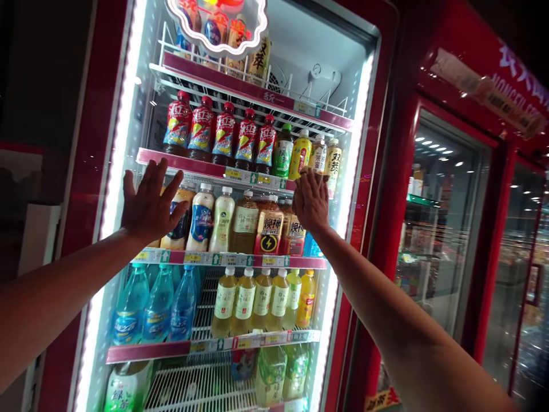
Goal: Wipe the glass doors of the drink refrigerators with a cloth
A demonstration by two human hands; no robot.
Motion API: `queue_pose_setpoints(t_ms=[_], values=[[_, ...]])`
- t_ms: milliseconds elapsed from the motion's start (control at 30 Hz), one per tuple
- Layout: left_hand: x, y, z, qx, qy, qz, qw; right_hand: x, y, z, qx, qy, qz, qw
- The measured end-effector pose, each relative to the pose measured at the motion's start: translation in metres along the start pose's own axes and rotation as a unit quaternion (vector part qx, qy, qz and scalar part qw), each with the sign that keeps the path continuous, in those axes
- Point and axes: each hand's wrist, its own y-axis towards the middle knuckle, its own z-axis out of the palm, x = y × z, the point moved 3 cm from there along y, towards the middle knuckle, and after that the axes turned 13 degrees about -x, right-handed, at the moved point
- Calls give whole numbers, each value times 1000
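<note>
Both arms reach forward to a lit drinks fridge (pixel 231 262) with shelves of bottles. My left hand (pixel 150 197) is raised at the left side, its fingers spread and holding nothing. Behind it are a red-labelled tea bottle (pixel 178 123) and, partly hidden, a dark-labelled bottle (pixel 178 220). My right hand (pixel 312 200) is up at the right side, its fingers foreshortened and close together, with nothing visible in it. Near it stand a yellow bottle (pixel 301 153) and a red-and-cream bottle (pixel 270 229). Whether either hand touches the front glass is unclear.
A glowing sign (pixel 218 26) hangs at the fridge's top front. Blue bottles (pixel 159 303) and pale yellow-green bottles (pixel 245 300) stand on a lower shelf. A large green tea bottle (pixel 126 389) is at bottom left. Another red fridge (pixel 476 143) stands to the right.
</note>
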Motion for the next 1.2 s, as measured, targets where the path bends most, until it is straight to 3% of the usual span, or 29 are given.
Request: queue_pose_setpoints(t_ms=[100,300,500,600,733,833,967,1067,1133,1200], values=[[1,1,0,1,-29,-17,999,4,-3,-5,3,17,-43,999],[2,0,1,8,-41,-19,999,-5,7,7,-81,11,50,995],[-2,7,-1,1,-23,-22,999,-6,2,3,-1,-6,-13,1000],[-11,18,0,-17,-37,-17,999,-9,5,5,-15,-15,5,1000],[-32,37,13,2,-66,51,997,14,9,15,-89,-1,59,994],[-44,46,26,32,-69,87,993,35,8,14,-54,11,5,998],[-49,45,37,50,-73,93,992,33,8,5,-8,14,-44,999],[-49,43,38,47,-79,90,992,30,16,9,-37,-8,-1,999],[-48,43,37,48,-82,87,992,42,19,15,-66,-18,24,997],[-49,43,37,54,-84,83,992,63,18,20,-71,-10,3,997]])
